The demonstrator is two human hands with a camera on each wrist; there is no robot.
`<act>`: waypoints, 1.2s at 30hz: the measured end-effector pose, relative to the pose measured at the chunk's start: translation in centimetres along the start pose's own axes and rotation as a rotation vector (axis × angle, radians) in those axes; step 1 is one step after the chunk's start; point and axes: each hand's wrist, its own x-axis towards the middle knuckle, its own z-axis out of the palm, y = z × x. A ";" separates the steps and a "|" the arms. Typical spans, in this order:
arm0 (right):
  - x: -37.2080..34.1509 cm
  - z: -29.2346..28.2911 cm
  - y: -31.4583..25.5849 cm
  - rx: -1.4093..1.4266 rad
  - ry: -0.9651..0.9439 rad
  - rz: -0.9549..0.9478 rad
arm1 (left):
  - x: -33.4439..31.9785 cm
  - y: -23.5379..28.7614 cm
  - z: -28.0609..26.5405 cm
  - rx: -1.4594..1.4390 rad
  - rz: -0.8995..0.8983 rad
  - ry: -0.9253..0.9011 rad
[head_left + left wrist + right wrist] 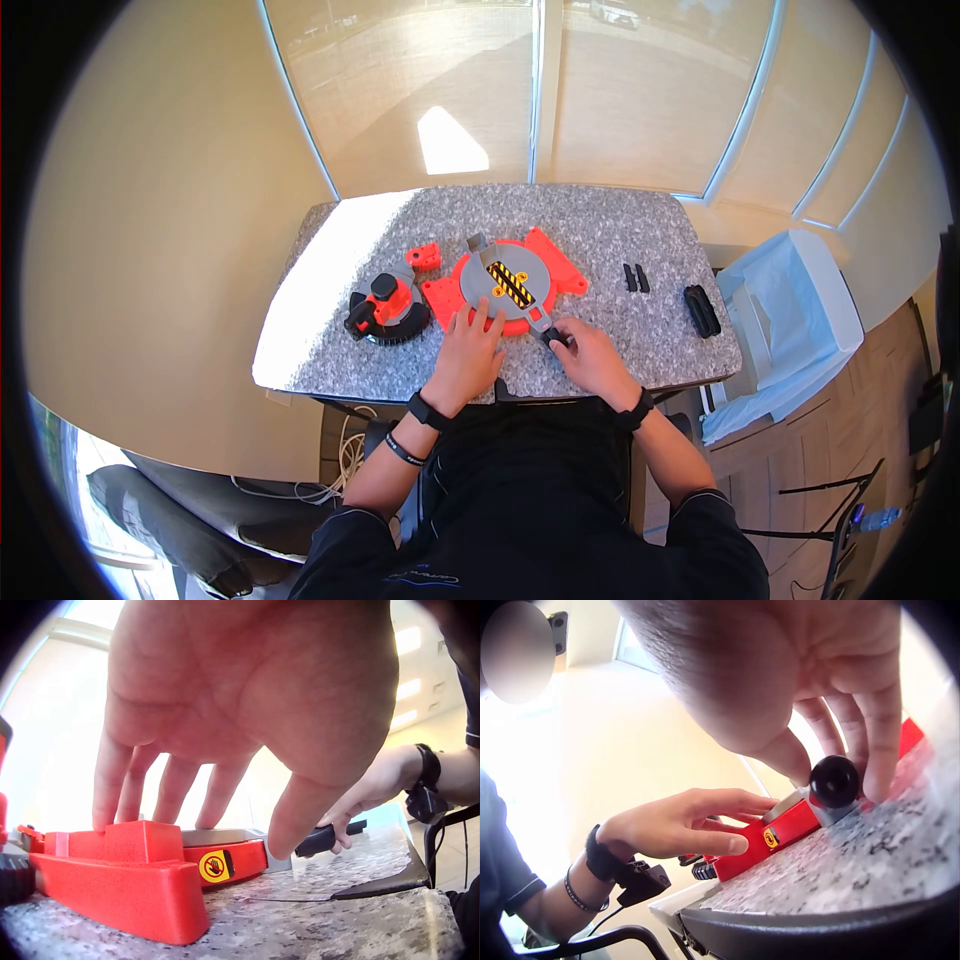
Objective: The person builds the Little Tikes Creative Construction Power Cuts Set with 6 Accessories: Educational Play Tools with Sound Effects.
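A toy miter saw base with red sides and a grey round turntable (538,272) lies flat on the granite-patterned table, a yellow-and-black striped sticker across its middle. My left hand (466,352) rests its spread fingertips on the near left of this base; in the left wrist view the thumb (289,825) reaches down by the grey front edge. With thumb and fingers, my right hand (592,360) grips the black handle (835,782) at the front of the turntable. Left of the base sits the toy saw head (388,300), red and black with a dark toothed-looking rim.
A small red block (424,257) stands between saw head and base. On the right lie thin black pieces (636,278) and a black oblong part (702,311). Beyond the table's right edge is a bin with a pale blue liner (800,320). Windows rise behind the table.
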 end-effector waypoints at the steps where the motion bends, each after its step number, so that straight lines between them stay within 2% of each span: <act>1: 0.1 0.0 0.0 0.000 0.001 -0.001 | 0.0 -0.1 0.0 -0.011 -0.002 -0.001; 7: 0.2 -0.4 0.3 -0.041 -0.014 -0.049 | 0.3 -1.3 -1.4 -0.198 -0.073 -0.047; 9: 0.3 -0.7 0.9 -0.090 0.073 -0.073 | 0.4 -1.3 -2.3 -0.159 -0.097 -0.031; 13: 0.8 -2.1 1.0 -0.100 0.108 -0.053 | 0.3 -2.2 -1.9 -0.062 -0.170 0.036; 17: 1.2 -3.6 1.2 -0.058 0.119 -0.012 | 0.2 -3.2 -1.1 -0.103 -0.221 0.020; 19: 1.3 -4.3 1.3 -0.049 0.105 0.019 | 0.1 -3.4 -0.9 -0.115 -0.258 -0.046; 21: 1.3 -4.8 1.8 -0.144 0.148 -0.030 | 0.0 -3.5 -0.9 -0.097 -0.244 -0.070; 28: 1.5 -5.7 1.8 -0.059 0.135 -0.019 | 0.1 -3.7 -1.9 -0.095 -0.213 -0.146; 36: 1.8 -5.8 1.7 -0.068 0.138 -0.047 | 0.1 -3.7 -2.4 -0.142 -0.180 -0.145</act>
